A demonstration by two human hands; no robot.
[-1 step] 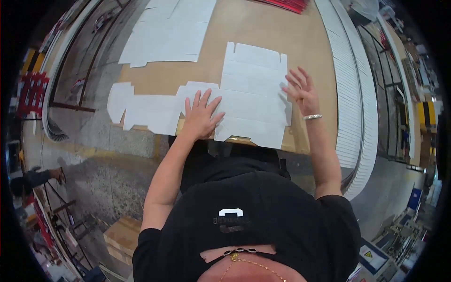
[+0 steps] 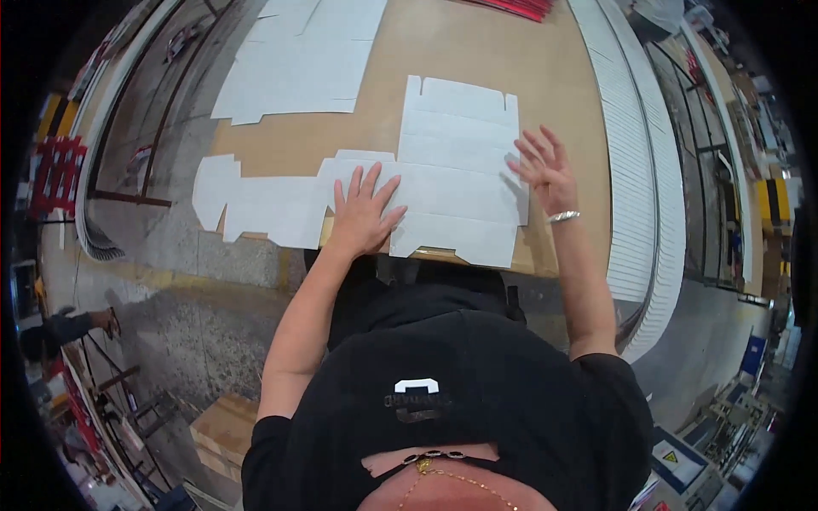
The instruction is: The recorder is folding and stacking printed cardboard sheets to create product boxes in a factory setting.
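Note:
A flat, white die-cut cardboard box blank (image 2: 460,170) with fold lines, slots and a long arm to the left lies at the near edge of the table. My left hand (image 2: 365,211) rests palm down on its middle part, fingers spread, gripping nothing. Beside the blank's right edge, my right hand (image 2: 545,169) is raised with its fingers apart and slightly bent. Nothing shows in it, and I cannot tell whether its fingertips touch the cardboard. A second white blank (image 2: 302,72) lies farther off at the left of the table.
The brown tabletop (image 2: 477,51) carries a red stack (image 2: 520,7) at its far edge. A long row of packed white sheets (image 2: 639,187) runs along the right side. On the floor at lower left sits a brown carton (image 2: 223,430). Another person's foot (image 2: 109,322) shows at far left.

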